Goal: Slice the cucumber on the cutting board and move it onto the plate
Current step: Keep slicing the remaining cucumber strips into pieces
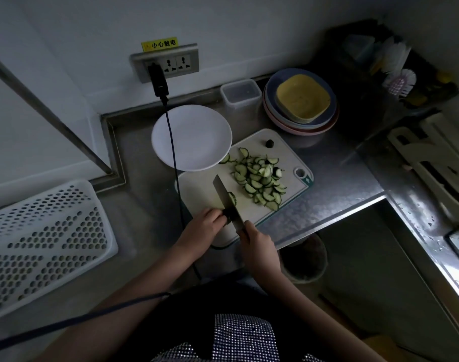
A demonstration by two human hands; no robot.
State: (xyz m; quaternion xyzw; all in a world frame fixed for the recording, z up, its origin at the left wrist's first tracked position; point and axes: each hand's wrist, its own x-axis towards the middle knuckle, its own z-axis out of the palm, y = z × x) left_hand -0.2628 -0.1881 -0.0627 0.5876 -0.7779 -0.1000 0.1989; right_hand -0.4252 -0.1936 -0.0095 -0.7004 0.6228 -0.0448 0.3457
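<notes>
A: What's the setting?

B: A dim kitchen corner with a steel counter (335,163). At the far left lies a white perforated basket (40,244), and on the wall a socket (165,64) with a black cable (174,163) hanging down across a white plate (197,131).

A: And the board?

B: The cutting board (205,194) sits right of the plate, its far edge tucked under the plate's rim.

A: The hands?

B: The left hand (202,223) has its fingers curled down on the last dark stub of cucumber (227,216) at the board's near edge. The right hand (257,241) is wrapped around the handle of a knife (224,199), whose blade stands against the stub with one slice leaning on it.

A: The rest of the cucumber?

B: A heap of cucumber slices (259,178) on the right half of the board, with a cut end piece (269,143) at its far edge. Further right stand a clear container (240,94) and stacked plates (301,103).
</notes>
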